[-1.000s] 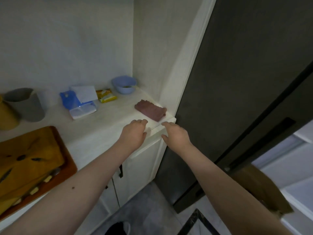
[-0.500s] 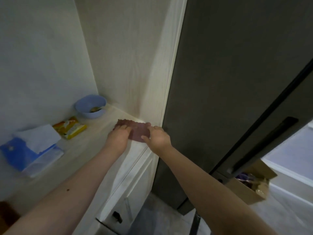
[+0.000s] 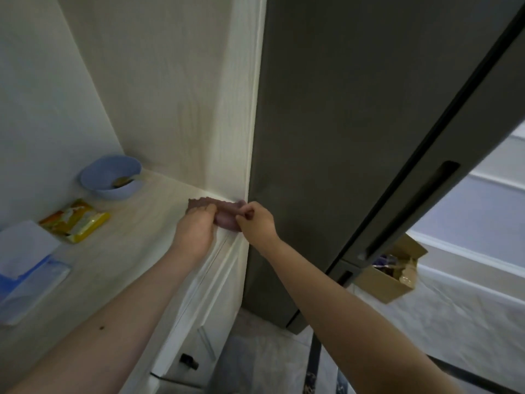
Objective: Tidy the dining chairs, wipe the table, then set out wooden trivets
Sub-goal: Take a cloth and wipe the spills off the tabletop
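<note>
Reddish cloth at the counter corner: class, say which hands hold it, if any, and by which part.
Both hold the cloth: the left hand grips its left end, the right hand pinches its right end.

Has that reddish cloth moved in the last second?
Yes. The cloth lay flat on the counter; now both hands, left hand and right hand, bunch it at the counter's front corner.

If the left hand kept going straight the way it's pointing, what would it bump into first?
The left hand already grips the reddish cloth at the counter's corner. Pushing on, it would probably meet the pale cabinet side panel just behind, though depth is hard to judge.
</note>
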